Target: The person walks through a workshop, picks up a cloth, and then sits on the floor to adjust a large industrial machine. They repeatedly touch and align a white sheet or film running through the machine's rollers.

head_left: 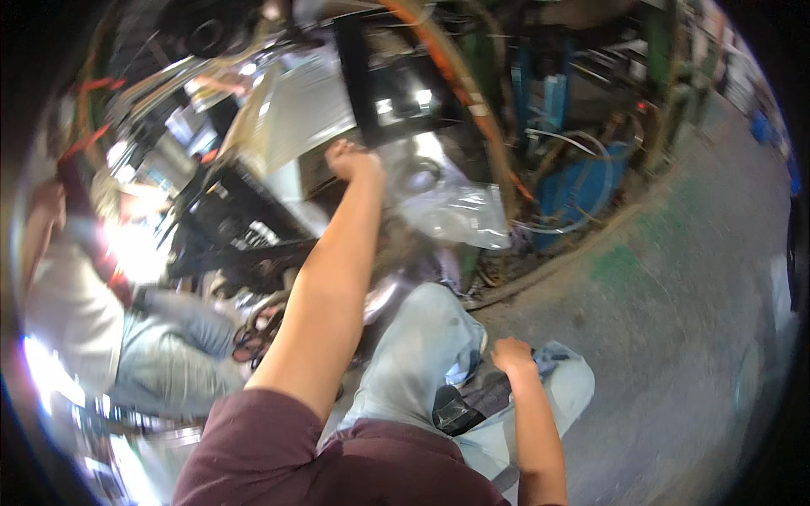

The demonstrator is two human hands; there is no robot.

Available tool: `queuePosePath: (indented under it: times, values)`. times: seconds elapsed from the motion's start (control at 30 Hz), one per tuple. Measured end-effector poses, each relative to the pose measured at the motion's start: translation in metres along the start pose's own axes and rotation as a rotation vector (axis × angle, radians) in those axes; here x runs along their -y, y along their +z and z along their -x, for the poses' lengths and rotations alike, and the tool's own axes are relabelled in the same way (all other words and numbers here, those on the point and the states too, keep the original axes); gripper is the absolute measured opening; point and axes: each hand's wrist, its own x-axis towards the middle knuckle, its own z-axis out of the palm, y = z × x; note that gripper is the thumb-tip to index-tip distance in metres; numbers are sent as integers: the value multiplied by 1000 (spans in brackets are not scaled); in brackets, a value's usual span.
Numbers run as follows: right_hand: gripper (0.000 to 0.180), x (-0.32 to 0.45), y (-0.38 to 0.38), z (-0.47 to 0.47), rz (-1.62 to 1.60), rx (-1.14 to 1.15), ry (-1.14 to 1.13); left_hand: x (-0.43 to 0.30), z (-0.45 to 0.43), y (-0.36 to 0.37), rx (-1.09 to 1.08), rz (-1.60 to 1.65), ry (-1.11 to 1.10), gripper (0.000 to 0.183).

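My left hand is stretched forward with its fingers curled, beside a box lined with pale plastic sheeting. Blur and the angle hide whether anything is in its fingers. Just right of it lies a clear plastic bag, with a blurred dark ring at its upper part. To the left is a black container bearing white markings. My right hand hangs low by my bent right knee, fingers curled and their undersides hidden. A dark, shiny object shows between my legs.
Close on the left sits another person in jeans. An orange hose arcs down past the bag. Blue metal parts and a looped pale tube stand right of it, beside the concrete floor.
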Motion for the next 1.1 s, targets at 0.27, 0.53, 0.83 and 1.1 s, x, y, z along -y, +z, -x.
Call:
queuePosePath:
  times: [0.27,0.53,0.83,1.1]
  values:
    - [31,20,-15,-2,-30,26,-125,-11,-38,-20,353,-2215,1048,27]
    - [30,30,-22,-12,-43,-5,-79,8,-124,-34,516,-2238,1382,32]
    - [30,36,-30,-28,16,107,-38,22,-173,-33,615,-2235,1276,19]
    - [26,46,-19,-57,69,215,5,42,-135,-28,751,-2506,703,20]
